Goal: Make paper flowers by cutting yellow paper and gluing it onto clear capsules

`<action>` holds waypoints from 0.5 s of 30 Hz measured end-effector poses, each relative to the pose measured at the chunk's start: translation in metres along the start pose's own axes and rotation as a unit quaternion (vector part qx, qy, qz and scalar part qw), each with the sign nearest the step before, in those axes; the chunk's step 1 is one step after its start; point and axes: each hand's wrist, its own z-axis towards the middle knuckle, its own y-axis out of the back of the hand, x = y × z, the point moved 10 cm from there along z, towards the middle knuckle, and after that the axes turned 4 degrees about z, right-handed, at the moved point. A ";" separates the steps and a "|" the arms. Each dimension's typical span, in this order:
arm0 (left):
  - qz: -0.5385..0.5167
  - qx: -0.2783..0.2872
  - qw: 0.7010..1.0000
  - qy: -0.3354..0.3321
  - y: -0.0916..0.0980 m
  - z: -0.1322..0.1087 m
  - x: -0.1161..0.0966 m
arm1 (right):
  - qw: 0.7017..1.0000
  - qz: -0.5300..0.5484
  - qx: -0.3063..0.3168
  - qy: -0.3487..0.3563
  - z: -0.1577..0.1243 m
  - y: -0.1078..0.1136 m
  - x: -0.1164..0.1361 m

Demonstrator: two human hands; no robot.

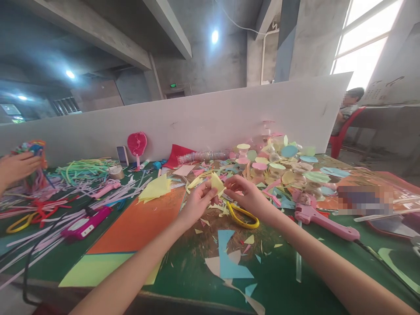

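My left hand (197, 202) pinches a small piece of yellow paper (217, 183) held up over the green table (285, 284). My right hand (246, 192) meets it from the right, fingertips closed on the same paper. Under my right hand lie yellow-handled scissors (243, 216), which it seems to touch. Paper scraps (229, 258) in blue, yellow and pink lie scattered below both hands.
An orange sheet (141, 223) and a yellow-green sheet (95, 269) lie left of my hands. A pink glue gun (323, 218) lies to the right, with paper-topped cups (278, 164) behind. Another person's hand (16, 168) holds coloured strips far left. A white partition (197, 118) backs the table.
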 end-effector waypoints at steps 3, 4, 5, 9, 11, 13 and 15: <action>0.004 0.000 1.000 -0.002 0.001 0.000 -0.001 | 1.000 -0.007 0.006 0.004 0.000 -0.002 -0.001; 0.008 0.002 1.000 -0.005 0.000 -0.001 -0.001 | 1.000 -0.005 0.014 0.002 0.000 -0.004 -0.003; 0.012 0.008 1.000 -0.008 -0.001 -0.001 -0.002 | 1.000 -0.003 0.024 -0.001 0.000 -0.006 -0.005; 0.020 0.029 0.999 -0.006 -0.006 -0.003 0.000 | 0.999 -0.003 0.045 -0.011 0.001 -0.011 -0.008; 0.019 0.031 0.999 -0.004 -0.007 -0.002 0.001 | 0.999 -0.007 0.043 -0.013 0.002 -0.009 -0.007; 0.016 0.031 0.999 -0.005 -0.008 -0.001 0.002 | 0.999 -0.012 0.044 -0.015 0.002 -0.006 -0.005; 0.013 0.032 0.999 -0.008 -0.008 0.000 0.001 | 0.998 -0.015 0.049 -0.024 0.003 -0.005 -0.005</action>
